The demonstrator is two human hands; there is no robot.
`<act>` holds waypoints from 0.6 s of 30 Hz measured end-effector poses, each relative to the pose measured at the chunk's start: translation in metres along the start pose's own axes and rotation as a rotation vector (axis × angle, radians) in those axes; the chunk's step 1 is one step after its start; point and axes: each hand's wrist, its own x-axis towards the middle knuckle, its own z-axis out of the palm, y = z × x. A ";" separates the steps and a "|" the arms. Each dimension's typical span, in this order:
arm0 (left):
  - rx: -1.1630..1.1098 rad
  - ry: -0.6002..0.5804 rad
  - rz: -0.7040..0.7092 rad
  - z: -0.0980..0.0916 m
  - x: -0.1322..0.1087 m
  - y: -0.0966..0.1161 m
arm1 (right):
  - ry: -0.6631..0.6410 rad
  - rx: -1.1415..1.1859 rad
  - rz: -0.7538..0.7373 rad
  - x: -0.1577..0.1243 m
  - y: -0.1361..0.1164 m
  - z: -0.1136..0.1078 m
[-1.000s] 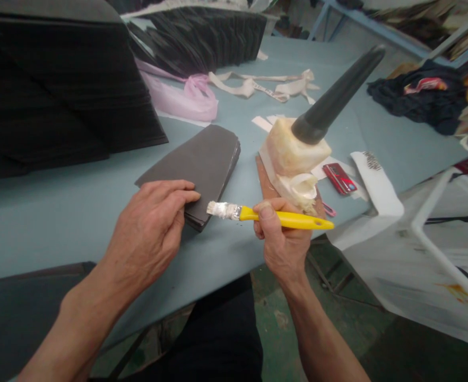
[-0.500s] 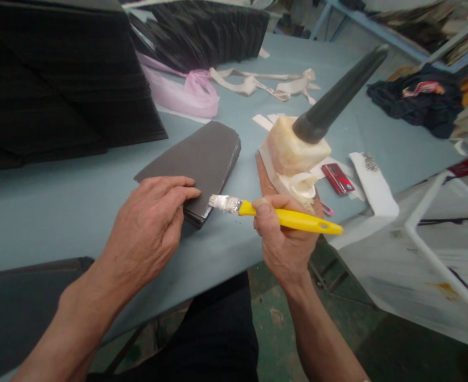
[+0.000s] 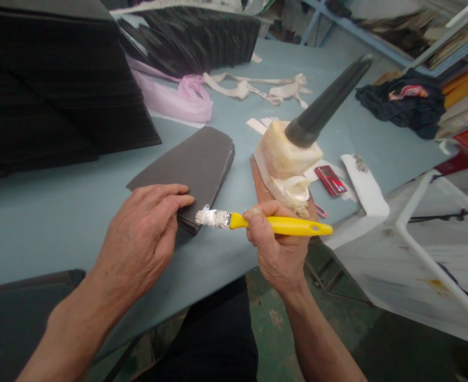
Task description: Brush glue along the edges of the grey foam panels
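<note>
Left hand (image 3: 138, 236) – open, fingers lying flat on the near end of a stack of dark grey, round-cornered sheets (image 3: 192, 172) on the pale blue surface (image 3: 46, 239). Right hand (image 3: 278, 245) – clenched around a bright yellow plastic-handled brush (image 3: 282, 226), white-caked bristles (image 3: 212, 217) just beside the stack's edge. Beyond that hand, a cream foam block (image 3: 287, 151) bearing a tapered black cone (image 3: 323, 114); dark marks on a white strip (image 3: 363, 180) too small to read.
</note>
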 end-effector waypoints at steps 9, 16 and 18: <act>0.017 0.047 -0.004 0.005 -0.001 0.001 | 0.025 -0.034 -0.064 0.015 0.010 0.000; 0.026 0.051 -0.016 0.006 -0.003 0.000 | 0.041 -0.085 -0.138 0.030 0.021 0.001; 0.032 0.052 -0.008 0.006 -0.003 0.000 | 0.045 -0.100 -0.154 0.034 0.025 0.001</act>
